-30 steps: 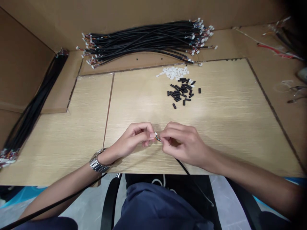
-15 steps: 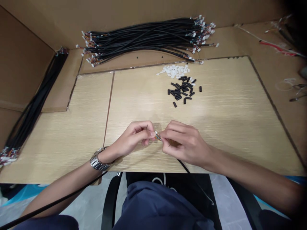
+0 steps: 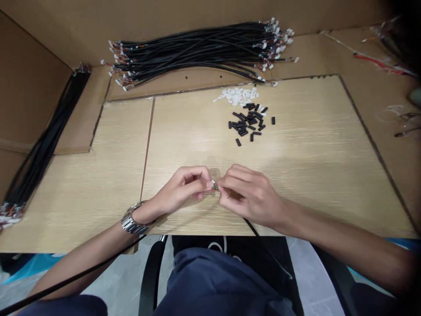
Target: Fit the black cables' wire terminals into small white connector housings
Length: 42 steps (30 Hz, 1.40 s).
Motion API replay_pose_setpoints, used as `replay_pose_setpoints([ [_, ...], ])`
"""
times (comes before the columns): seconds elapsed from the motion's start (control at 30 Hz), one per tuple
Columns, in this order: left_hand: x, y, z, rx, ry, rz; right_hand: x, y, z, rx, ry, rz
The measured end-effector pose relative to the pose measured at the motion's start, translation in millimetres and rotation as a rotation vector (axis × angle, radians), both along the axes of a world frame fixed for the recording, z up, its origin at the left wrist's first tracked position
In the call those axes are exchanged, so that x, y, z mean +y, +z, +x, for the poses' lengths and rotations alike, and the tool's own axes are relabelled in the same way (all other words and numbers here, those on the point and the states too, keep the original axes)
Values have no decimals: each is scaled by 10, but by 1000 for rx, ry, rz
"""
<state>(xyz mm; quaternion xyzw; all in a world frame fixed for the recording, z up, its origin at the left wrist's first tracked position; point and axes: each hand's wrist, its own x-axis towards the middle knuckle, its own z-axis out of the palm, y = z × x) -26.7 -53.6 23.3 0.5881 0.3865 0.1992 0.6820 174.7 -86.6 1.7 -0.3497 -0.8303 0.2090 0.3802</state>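
Near the front of the wooden table (image 3: 184, 140), my left hand (image 3: 187, 186) pinches a small white connector (image 3: 213, 181) between thumb and finger. Thin coloured wires (image 3: 215, 187) run from the connector into the fingertips of my right hand (image 3: 248, 193), which is closed on them. A black cable (image 3: 251, 227) comes out below my right hand and hangs over the table's front edge. Another stretch of black cable (image 3: 82, 274) crosses in front of my left forearm. The rest of the wires is hidden by my right fingers.
Behind my hands lie a pile of short black tubes (image 3: 251, 118) and a pile of small white pieces (image 3: 237, 95). A large bundle of black cables (image 3: 197, 50) rests at the back, and another bundle (image 3: 49, 131) lies at the left. Red and white wires (image 3: 378, 63) are at the right.
My right hand has shifted slightly left, closer to my left fingertips, so less of the coloured wires shows. The whole view has moved a little.
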Motion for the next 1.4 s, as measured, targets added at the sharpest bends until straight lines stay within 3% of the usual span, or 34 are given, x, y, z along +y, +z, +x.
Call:
replay_pose_setpoints([
  [0.43,-15,-21,-18,14,-20,3,6,-10,-39,25,29,-25],
  [0.53,-8,-28,-26,-10,18,-8,13,30,-33,103,5,-213],
  [0.63,3,-66,-36,-58,124,-37,31,58,-15,202,4,-548],
  [0.73,20,-116,-41,-146,238,-96,57,60,3,309,84,-924],
  [0.83,44,-136,-43,-214,319,-125,77,54,9,396,171,-1145],
  [1.03,191,-109,-107,-266,513,-58,104,42,21,432,350,-1275],
  [1.4,647,-147,-431,-359,781,66,156,-16,39,469,404,-1314],
])
